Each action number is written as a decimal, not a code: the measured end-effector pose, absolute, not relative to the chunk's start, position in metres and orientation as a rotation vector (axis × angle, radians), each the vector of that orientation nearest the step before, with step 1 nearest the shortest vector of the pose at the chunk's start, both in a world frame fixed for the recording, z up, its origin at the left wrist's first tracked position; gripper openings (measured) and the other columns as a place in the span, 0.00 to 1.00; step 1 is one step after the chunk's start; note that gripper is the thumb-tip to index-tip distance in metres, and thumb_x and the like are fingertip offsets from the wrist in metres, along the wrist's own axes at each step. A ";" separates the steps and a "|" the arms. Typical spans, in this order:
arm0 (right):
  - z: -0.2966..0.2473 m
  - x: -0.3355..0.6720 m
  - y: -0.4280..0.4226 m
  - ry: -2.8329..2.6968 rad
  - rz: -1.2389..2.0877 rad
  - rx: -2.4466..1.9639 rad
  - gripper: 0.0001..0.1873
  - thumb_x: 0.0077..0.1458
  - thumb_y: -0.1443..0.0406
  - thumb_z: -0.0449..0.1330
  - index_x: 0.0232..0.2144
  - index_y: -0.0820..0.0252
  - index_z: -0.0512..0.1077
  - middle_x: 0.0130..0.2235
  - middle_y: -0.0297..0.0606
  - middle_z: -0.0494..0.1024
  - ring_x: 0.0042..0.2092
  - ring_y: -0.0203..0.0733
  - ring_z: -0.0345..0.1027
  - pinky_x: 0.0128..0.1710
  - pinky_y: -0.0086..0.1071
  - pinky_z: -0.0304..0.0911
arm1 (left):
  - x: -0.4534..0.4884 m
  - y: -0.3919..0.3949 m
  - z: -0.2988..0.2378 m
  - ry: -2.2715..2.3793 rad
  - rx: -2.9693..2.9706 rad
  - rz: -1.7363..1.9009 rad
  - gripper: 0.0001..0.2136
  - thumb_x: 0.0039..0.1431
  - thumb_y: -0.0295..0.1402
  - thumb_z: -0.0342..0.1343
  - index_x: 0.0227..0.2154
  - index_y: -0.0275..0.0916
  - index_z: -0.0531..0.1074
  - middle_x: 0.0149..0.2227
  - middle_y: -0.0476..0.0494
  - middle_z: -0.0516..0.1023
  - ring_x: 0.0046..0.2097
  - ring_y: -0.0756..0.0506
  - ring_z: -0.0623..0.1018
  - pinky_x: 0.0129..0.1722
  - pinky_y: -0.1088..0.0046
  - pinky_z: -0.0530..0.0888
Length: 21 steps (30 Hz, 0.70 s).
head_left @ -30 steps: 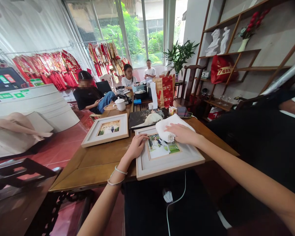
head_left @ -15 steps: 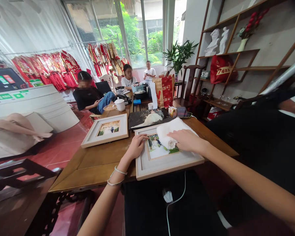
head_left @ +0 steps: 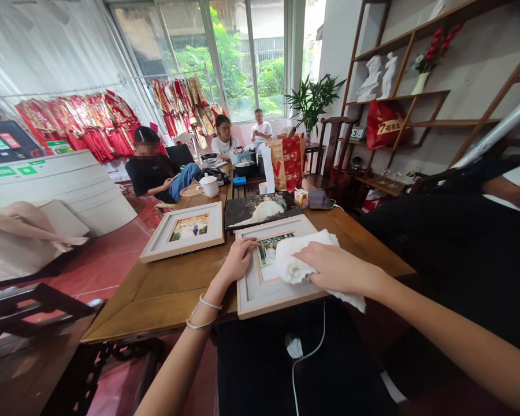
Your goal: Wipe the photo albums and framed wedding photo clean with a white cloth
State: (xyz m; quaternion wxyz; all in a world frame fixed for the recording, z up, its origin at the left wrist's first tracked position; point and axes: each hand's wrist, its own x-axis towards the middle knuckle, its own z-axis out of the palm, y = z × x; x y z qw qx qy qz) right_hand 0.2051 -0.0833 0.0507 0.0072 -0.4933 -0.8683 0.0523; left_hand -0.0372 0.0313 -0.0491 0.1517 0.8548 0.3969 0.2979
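Note:
A framed photo [head_left: 260, 294] with a wide pale mat and light wooden edge lies at the near side of the table. My right hand [head_left: 331, 267] grips a white cloth [head_left: 291, 260] and presses it over the right part of the picture, with a loose end hanging past the frame's right edge. At the frame's left side rests my left hand [head_left: 239, 260], its fingers stretched onto the mat by the picture; a bracelet circles that wrist. To the left lies a second framed photo [head_left: 158, 238]. Behind both is a dark photo panel [head_left: 242, 209] showing a white dress.
On the wooden table [head_left: 164, 294] stand a white teapot [head_left: 208, 185], a red and tan paper bag [head_left: 291, 164], a small box [head_left: 301, 198] and a phone [head_left: 328, 204]. Several people sit around. A white cable [head_left: 308, 355] hangs in front of me.
My right hand has drawn the cloth down and toward me across the picture, and its loose end now drapes over the right edge. My left hand stays on the frame.

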 end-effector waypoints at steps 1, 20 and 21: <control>0.043 0.206 -0.073 -2.683 0.151 -1.528 0.21 0.47 0.73 0.52 0.44 0.64 0.71 0.44 0.49 0.76 0.48 0.52 0.67 0.43 0.38 0.61 | -0.037 0.031 -0.049 1.141 2.453 0.855 0.15 0.59 0.22 0.43 0.40 0.39 0.73 0.52 0.40 0.73 0.55 0.42 0.70 0.57 0.57 0.64; 0.013 0.210 -0.001 -2.676 0.175 -1.537 0.31 0.47 0.76 0.49 0.55 0.67 0.64 0.56 0.54 0.68 0.60 0.59 0.56 0.56 0.53 0.51 | -0.037 0.030 -0.049 1.144 2.460 0.862 0.14 0.58 0.22 0.44 0.40 0.39 0.73 0.51 0.39 0.73 0.54 0.42 0.70 0.56 0.57 0.64; 0.017 0.209 -0.007 -2.715 0.202 -1.533 0.30 0.47 0.77 0.49 0.54 0.67 0.65 0.55 0.54 0.69 0.59 0.58 0.58 0.56 0.52 0.52 | -0.037 0.030 -0.049 1.141 2.462 0.865 0.14 0.58 0.22 0.44 0.40 0.39 0.73 0.51 0.39 0.73 0.54 0.42 0.70 0.56 0.57 0.64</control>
